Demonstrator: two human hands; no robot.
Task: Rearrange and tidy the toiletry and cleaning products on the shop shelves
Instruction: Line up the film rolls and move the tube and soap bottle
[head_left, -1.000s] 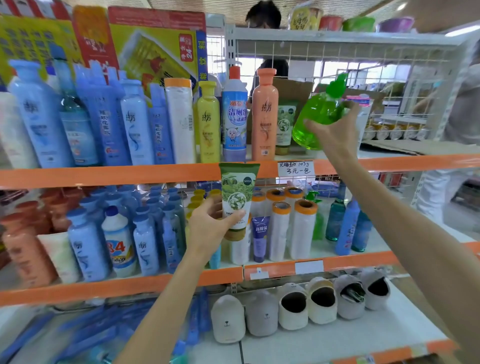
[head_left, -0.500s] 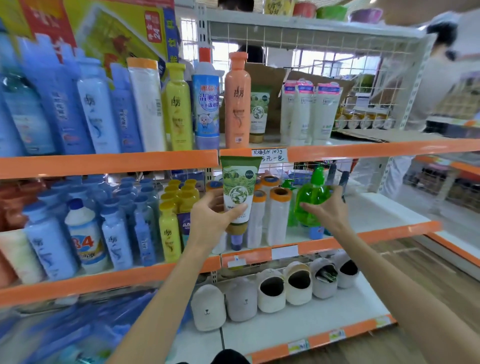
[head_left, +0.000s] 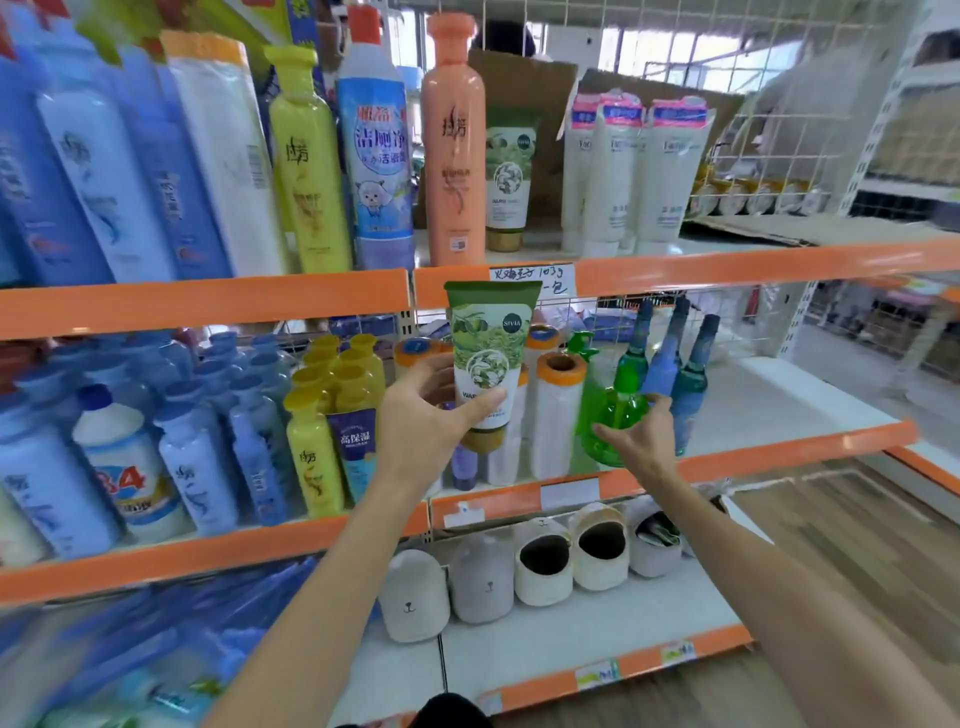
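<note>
Green pump bottle (head_left: 615, 423) has come down from the top shelf to the middle shelf (head_left: 779, 447), right of the orange-capped tubes; right hand (head_left: 641, 441) fingers splay loosely against it, releasing. Left hand (head_left: 434, 415) grips the green tube (head_left: 488, 358), unplaced. The bottle's base is hidden.

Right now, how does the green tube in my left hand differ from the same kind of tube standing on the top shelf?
The held tube is gripped by the left hand in front of the middle shelf, off any surface; the shelf tube stands untouched on the top shelf, beside the orange bottle. The held one looks larger, being nearer. Both stand cap-down with matching green and white labels.
</note>
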